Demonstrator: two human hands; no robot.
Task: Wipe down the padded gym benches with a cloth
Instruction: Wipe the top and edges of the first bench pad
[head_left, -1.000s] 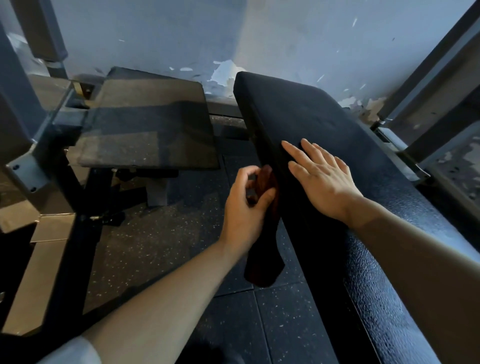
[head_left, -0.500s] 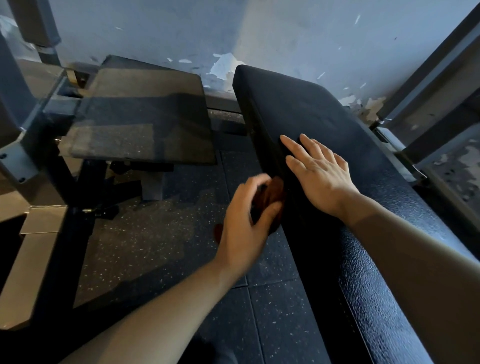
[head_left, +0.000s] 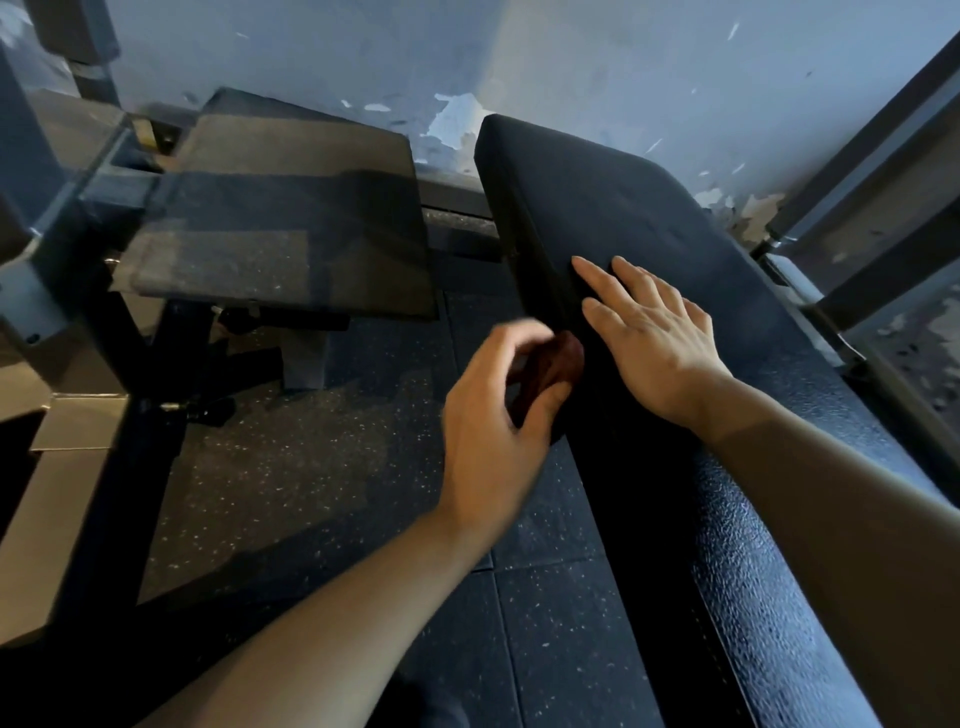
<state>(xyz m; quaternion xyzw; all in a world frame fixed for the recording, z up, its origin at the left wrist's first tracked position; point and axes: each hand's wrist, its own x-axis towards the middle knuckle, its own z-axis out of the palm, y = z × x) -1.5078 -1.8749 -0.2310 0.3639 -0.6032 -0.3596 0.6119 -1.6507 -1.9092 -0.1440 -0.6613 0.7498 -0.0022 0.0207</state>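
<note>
Bench (head_left: 675, 218), black and padded, runs from near right to the far wall (head_left: 571, 62). Right hand (head_left: 660, 343) lies flat on its top surface near the left edge, fingers straight and spread, grasping nothing. Left hand (head_left: 498, 415) sits just left of the bench's side face, fingers curled around a dark reddish cloth (head_left: 563, 358) held against that side; most of the cloth is hidden behind the hand. A second, smaller padded bench (head_left: 291, 208) stands to the far left on a metal frame, well apart from both hands. Speckled rubber floor (head_left: 311, 467) lies below.
</note>
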